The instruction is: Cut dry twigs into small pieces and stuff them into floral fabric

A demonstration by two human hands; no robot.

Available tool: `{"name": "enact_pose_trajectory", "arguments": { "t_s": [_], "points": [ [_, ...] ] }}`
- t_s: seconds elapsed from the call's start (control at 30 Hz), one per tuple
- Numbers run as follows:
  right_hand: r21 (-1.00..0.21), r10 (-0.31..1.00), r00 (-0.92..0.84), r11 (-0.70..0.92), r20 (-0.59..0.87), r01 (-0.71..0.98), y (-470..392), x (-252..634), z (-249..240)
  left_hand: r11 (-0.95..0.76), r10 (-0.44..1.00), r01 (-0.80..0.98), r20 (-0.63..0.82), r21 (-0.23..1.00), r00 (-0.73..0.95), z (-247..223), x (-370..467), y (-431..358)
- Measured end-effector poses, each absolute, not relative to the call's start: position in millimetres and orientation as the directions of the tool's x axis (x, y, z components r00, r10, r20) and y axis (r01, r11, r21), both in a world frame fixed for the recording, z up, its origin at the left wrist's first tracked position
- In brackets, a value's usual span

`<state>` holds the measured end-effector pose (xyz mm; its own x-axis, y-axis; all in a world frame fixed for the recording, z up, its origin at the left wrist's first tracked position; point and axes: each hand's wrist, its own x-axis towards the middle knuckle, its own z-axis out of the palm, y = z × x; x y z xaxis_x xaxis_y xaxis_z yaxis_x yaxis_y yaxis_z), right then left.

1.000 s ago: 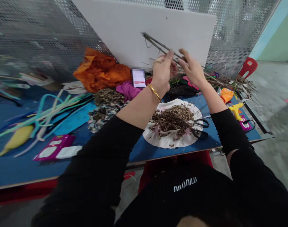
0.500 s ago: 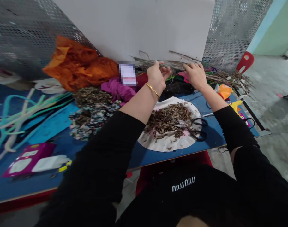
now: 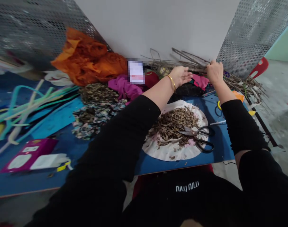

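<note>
My right hand (image 3: 215,73) is closed at the back of the table, its fingers curled round the thin twigs (image 3: 190,57) that run leftward from it. Its fingertips are partly hidden. To its left, my left hand (image 3: 181,76) is held palm partly up with fingers stretched out and nothing in it. A gold bangle (image 3: 171,83) circles that wrist. Below both hands, dry brown plant bits (image 3: 176,121) lie heaped on a round white cloth (image 3: 158,153). Black-handled scissors (image 3: 197,135) rest on the heap's right side with their blades apart.
Orange crumpled paper (image 3: 92,63), purple cloth (image 3: 126,88) and patterned fabric (image 3: 92,121) lie to the left. Further left are pale flexible strips (image 3: 23,108) and a purple packet (image 3: 27,156). A bundle of twigs (image 3: 245,83) spreads over the right. A white panel (image 3: 158,28) stands behind.
My right hand has moved right along the twigs, and my left hand has also shifted right with its fingers straighter. The view has turned slightly left.
</note>
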<state>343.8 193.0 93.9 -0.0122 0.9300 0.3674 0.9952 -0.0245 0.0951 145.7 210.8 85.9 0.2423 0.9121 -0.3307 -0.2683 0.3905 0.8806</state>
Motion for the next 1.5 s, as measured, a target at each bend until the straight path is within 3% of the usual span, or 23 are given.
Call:
{"name": "enact_pose_trajectory", "arguments": {
  "t_s": [0.33, 0.57, 0.67, 0.73, 0.87, 0.97, 1.13, 1.3, 1.5],
  "points": [
    [0.058, 0.984, 0.067, -0.077, 0.164, 0.995, 211, 321, 73, 0.251, 0.944, -0.037, -0.236, 0.967, 0.230, 106, 60, 121],
    [-0.180, 0.932, 0.117, -0.057, 0.343, 0.982, 176, 315, 80, 0.027, 0.992, 0.217, -0.052, 0.976, 0.114, 97, 0, 72],
    [-0.235, 0.890, 0.066, 0.047, 0.452, 0.971, 125, 312, 83, -0.105, 0.991, 0.391, 0.061, 0.914, 0.122, 70, -19, 53],
    [-0.219, 0.884, -0.090, 0.211, 0.458, 0.953, 74, 310, 79, -0.216, 0.975, 0.520, 0.155, 0.826, 0.157, 44, -31, 42],
    [-0.174, 0.931, -0.336, 0.358, 0.141, 0.917, -38, 308, 51, -0.252, 0.968, 0.738, 0.161, 0.626, 0.194, -9, -47, 36],
    [-0.109, 0.944, -0.329, 0.328, 0.007, 0.938, -90, 305, 24, -0.236, 0.972, 0.752, 0.144, 0.616, 0.187, -35, -47, 39],
    [-0.023, 0.947, -0.319, 0.320, 0.031, 0.947, -100, 300, -3, -0.293, 0.955, 0.686, 0.171, 0.666, 0.242, -42, -25, 33],
    [-0.064, 0.929, -0.370, 0.369, 0.005, 0.927, -90, 300, -6, -0.269, 0.953, 0.604, 0.118, 0.750, 0.278, -32, -16, 18],
    [-0.152, 0.971, -0.237, 0.237, 0.015, 0.960, -99, 295, -7, -0.128, 0.989, 0.607, 0.057, 0.785, 0.135, -38, -38, 23]
  ]
}}
